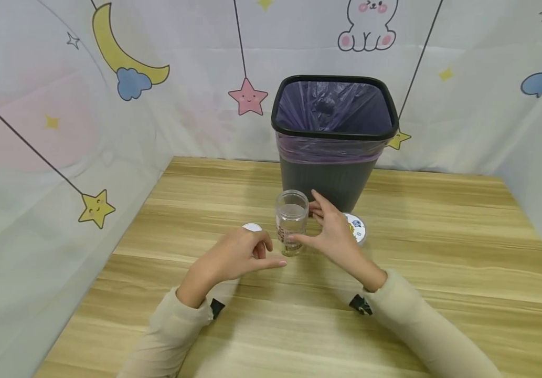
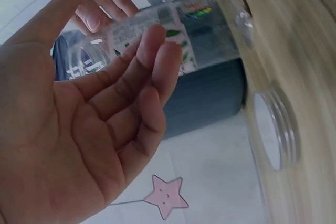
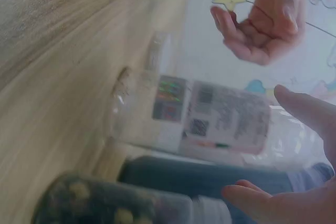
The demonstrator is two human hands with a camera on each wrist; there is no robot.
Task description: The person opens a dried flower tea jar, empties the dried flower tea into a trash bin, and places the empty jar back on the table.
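A clear lidless jar (image 1: 291,226) with a printed label (image 3: 229,116) stands upright on the table in front of the bin. My right hand (image 1: 334,233) is at its right side, thumb and fingers spread around it; a gap shows between fingers and jar in the right wrist view. To the jar's left, my left hand (image 1: 233,254) holds nothing, its fingers loosely bent and the palm (image 2: 68,135) facing the jar in the left wrist view. A silver screw lid (image 2: 275,129) lies on the table beyond the left hand, mostly covered by it in the head view.
A dark bin (image 1: 327,178) with a purple liner stands behind the jar. Right of the jar, partly behind my right hand, is a second jar (image 3: 115,203) with dark contents and a printed round top (image 1: 357,228). A patterned cloth (image 1: 195,68) hangs behind the table.
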